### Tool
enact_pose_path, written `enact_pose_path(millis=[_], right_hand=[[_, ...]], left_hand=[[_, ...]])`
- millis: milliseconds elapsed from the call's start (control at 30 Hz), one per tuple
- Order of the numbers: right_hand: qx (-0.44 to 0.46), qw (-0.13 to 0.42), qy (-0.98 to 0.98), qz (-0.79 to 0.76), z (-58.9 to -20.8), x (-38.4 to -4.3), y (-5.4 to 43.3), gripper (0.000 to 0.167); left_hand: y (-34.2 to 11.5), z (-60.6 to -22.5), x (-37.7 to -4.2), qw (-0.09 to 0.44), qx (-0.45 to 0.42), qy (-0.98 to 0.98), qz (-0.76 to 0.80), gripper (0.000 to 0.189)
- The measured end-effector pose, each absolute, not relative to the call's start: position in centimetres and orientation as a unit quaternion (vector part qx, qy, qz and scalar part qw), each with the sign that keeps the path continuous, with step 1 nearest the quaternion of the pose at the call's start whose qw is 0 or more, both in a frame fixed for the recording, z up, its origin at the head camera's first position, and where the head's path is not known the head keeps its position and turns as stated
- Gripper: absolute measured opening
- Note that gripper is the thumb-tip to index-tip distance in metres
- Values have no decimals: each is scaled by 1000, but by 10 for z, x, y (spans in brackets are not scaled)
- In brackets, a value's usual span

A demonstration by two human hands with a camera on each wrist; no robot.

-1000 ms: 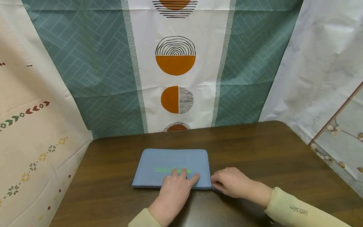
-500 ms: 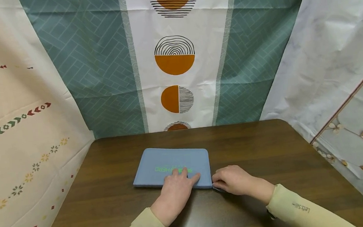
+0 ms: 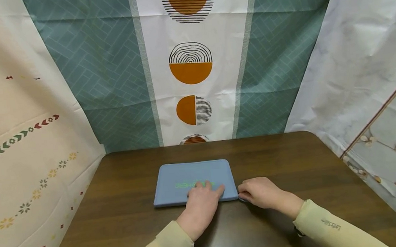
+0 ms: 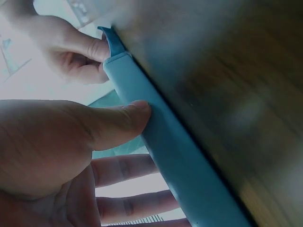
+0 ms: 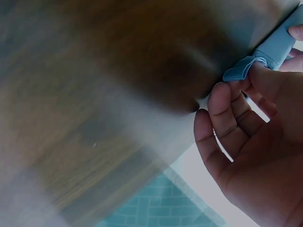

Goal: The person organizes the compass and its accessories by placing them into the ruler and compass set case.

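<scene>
A flat blue case (image 3: 195, 172) with green lettering lies on the table, its long front edge facing me. My left hand (image 3: 202, 204) rests on its front part, fingers spread over the lettering. In the left wrist view the left thumb (image 4: 125, 120) lies against the case's narrow side. At the right front corner my right hand (image 3: 260, 191) pinches a short blue fabric strap (image 5: 239, 70) that sticks out from the case. The strap is mostly hidden by the fingers in the head view. The case looks closed; whatever it holds is hidden.
The dark brown wooden table (image 3: 136, 231) extends around the case on all sides. Behind it hangs a green and white curtain (image 3: 120, 87) with orange circles. Patterned cloths hang at the left (image 3: 29, 173) and right (image 3: 355, 66) sides.
The case has shifted slightly right and turned a little, so its front edge now runs nearly level. Both hands have moved right with it, the left still on top and the right at the strap.
</scene>
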State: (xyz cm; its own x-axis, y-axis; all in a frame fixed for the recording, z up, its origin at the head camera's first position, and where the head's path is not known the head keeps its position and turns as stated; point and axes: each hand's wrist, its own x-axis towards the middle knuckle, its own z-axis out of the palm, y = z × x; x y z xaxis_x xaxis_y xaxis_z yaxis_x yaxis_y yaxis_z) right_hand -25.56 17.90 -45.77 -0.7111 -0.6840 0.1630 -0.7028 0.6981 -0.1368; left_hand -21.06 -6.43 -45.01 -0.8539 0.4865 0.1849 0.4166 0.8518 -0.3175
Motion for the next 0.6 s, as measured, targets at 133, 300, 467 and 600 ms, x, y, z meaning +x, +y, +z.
enact_pose_path(millis=[133, 300, 467, 600], right_hand=[[367, 47, -925, 94, -460, -258, 183, 37], [362, 43, -926, 96, -458, -261, 184, 37], [367, 27, -924, 106, -456, -259, 185, 32], [362, 22, -925, 108, -456, -260, 189, 30]], left_hand=[[-58, -450, -214, 115, -235, -953, 149, 38], [-54, -453, -217, 121, -230, -950, 171, 39], [-60, -457, -218, 123, -245, -947, 165, 46], [-82, -453, -222, 126, -273, -950, 83, 48]])
